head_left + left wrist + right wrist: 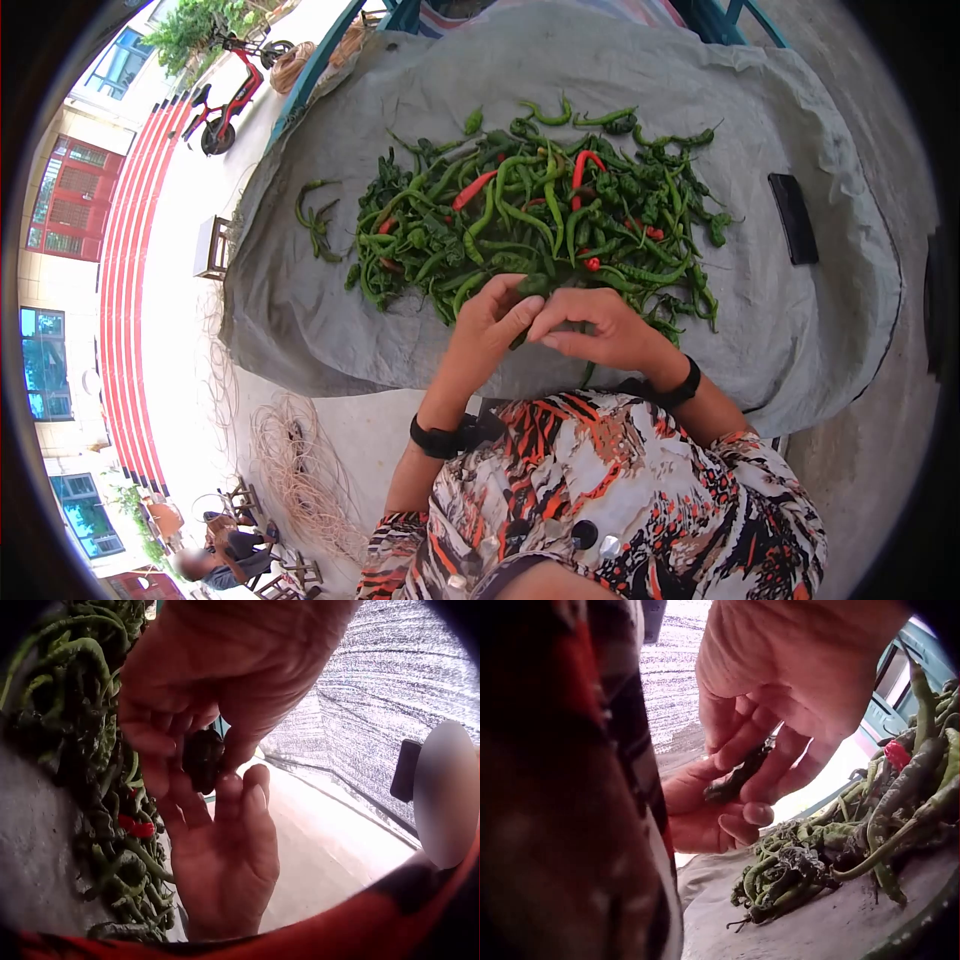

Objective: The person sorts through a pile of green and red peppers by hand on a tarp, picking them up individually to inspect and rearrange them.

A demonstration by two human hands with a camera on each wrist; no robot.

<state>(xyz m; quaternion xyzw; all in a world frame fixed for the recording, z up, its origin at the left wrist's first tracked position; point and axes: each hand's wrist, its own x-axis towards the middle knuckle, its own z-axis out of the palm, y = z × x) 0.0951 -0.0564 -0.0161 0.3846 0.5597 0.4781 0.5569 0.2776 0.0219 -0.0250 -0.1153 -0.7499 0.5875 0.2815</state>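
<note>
Before the chest, the left hand (488, 325) and right hand (607, 332) meet at the near edge of a heap of green chili peppers (530, 215). Between their fingertips is a dark green chili pepper (204, 759), short and wrinkled in the left wrist view. Thumb and fingers of the left hand pinch it there. In the right wrist view the pepper (739, 776) lies slantwise, pinched by the right hand's curled fingers, with the left fingertips at its lower end. Fingers hide part of it.
A grey cloth (300, 310) lies under the heap, with a black phone (794, 219) at its right. Red peppers (474, 190) show among the green ones. A few peppers (318, 222) lie apart at left. A red scooter (232, 100) and a seated person (235, 555) are farther off.
</note>
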